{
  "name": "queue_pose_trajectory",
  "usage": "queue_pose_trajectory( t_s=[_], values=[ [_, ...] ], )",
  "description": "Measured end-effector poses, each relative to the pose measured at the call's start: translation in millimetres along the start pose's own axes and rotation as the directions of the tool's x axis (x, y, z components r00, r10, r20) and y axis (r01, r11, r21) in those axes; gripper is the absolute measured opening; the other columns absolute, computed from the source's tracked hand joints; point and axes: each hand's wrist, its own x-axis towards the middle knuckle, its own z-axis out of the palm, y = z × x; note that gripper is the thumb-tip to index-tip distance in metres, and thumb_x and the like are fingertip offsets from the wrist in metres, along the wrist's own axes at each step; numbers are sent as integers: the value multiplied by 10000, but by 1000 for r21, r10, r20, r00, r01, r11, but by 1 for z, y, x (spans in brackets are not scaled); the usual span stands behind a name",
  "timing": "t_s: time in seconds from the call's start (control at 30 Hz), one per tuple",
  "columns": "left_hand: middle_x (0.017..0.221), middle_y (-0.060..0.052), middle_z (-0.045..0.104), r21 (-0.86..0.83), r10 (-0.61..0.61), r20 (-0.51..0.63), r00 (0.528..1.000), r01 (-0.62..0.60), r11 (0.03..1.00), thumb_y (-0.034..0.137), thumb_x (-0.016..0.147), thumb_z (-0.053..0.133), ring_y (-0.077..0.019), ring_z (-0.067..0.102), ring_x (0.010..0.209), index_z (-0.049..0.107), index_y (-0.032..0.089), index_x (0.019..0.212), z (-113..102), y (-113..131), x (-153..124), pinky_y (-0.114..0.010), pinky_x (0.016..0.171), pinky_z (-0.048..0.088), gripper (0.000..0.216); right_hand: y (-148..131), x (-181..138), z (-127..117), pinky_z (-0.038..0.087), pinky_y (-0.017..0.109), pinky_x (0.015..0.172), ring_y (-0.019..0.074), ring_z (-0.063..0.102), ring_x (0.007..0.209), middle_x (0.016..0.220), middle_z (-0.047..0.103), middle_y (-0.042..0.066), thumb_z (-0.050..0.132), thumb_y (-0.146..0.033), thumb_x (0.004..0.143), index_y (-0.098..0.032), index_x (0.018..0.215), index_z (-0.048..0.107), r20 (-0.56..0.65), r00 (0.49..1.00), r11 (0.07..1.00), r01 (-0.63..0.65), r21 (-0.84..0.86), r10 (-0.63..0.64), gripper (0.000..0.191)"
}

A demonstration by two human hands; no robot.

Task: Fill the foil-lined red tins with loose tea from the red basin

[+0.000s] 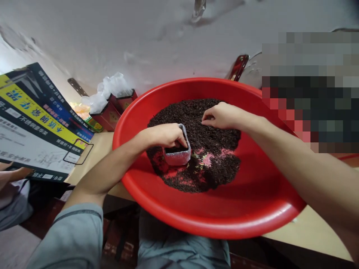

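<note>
A wide red plastic basin (260, 175) holds a spread heap of dark, loose, dried tea-like leaves (193, 112). Within it sits a small rectangular container (177, 158) with a thin clear plastic lining over its rim and some dark leaves inside. My left hand (165, 135) reaches across the container's left side, its fingers curled down at the opening and closed on it; the thumb is partly hidden. Over the right part of the heap hovers my right hand (220, 116), fingertips drawn together in a pinch. Whatever lies between those fingertips is too small to make out.
A large printed cardboard box (42, 123) stands left on the wooden table (305, 228). Behind it are dark red boxes (108, 117) with clear plastic bags (112, 87) sticking out. A wall rises behind the basin. Part of another person (14, 198) shows at the left edge.
</note>
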Motion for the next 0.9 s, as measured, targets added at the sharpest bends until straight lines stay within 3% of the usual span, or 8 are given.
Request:
queue_pose_trajectory(
  t_s=[0.13,0.23,0.53,0.7,0.8,0.9],
  values=[
    [970,-59,868,175,-25,116,993,5,985,10,894,646,-185,749,784,875,218,1085,5,9,5,-281,660,463,364,-8,-1,0,566,329,786,220,763,871,953,836,51,610,-397,974,-276,1130,856,52,998,999,-35,-17,36,316],
    [890,-61,856,251,-61,140,988,24,968,33,880,661,-197,723,727,881,229,1004,9,12,12,-309,596,404,320,-9,-1,-1,569,340,788,230,765,871,958,837,53,622,-398,967,-288,1119,859,49,998,999,-46,-8,47,302],
    [848,-109,840,208,-119,174,978,82,975,0,809,703,-245,730,712,885,182,898,9,15,26,-339,538,390,272,-4,0,-2,602,389,737,271,778,868,1008,845,48,544,-380,980,-329,1116,853,-62,998,1000,-13,-6,12,342],
    [932,-78,859,158,-180,194,964,151,976,-6,831,665,-225,735,744,893,240,1026,11,11,25,-321,550,390,388,-11,-16,-40,596,430,776,297,756,800,804,788,92,630,-366,953,-263,966,825,-114,972,975,-193,109,206,221],
    [961,-45,864,108,-123,211,970,102,989,-15,858,626,-195,726,760,881,271,1095,12,6,20,-301,588,407,450,-11,-24,-56,585,437,788,300,745,802,778,757,102,678,-438,946,-248,864,768,-155,917,921,-336,198,368,226],
    [924,-37,859,77,-44,154,987,32,997,-6,873,617,-174,714,748,883,254,1034,10,-1,14,-278,644,441,404,-4,-27,-57,572,432,781,310,743,845,847,765,142,643,-500,973,-217,853,739,-201,855,872,-433,230,478,322]
  ],
)
